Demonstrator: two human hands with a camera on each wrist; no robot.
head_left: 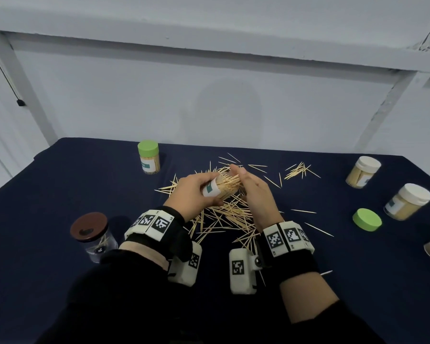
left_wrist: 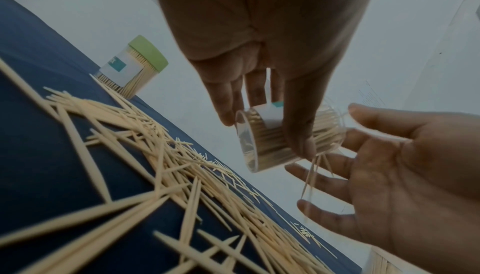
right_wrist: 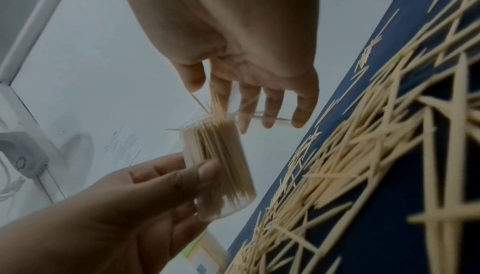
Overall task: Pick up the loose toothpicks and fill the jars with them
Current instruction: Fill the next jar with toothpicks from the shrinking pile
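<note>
Toothpicks (head_left: 230, 183) pack the clear jar (head_left: 215, 188), which the left hand (head_left: 193, 192) grips with curled fingers above the loose pile (head_left: 227, 216) at the tabletop's (head_left: 60, 184) middle. Jar lies tilted on its side, long axis and open mouth towards the right hand (head_left: 255, 192), whose straight, slightly spread fingers (right_wrist: 301, 105) sit at the protruding tips.

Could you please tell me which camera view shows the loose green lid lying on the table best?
The head view: the round green plastic lid lies flat on the dark blue tablecloth, near the white-capped jars at the right. Neither wrist view shows it; the left wrist view shows only the capped green-lidded jar.
</note>
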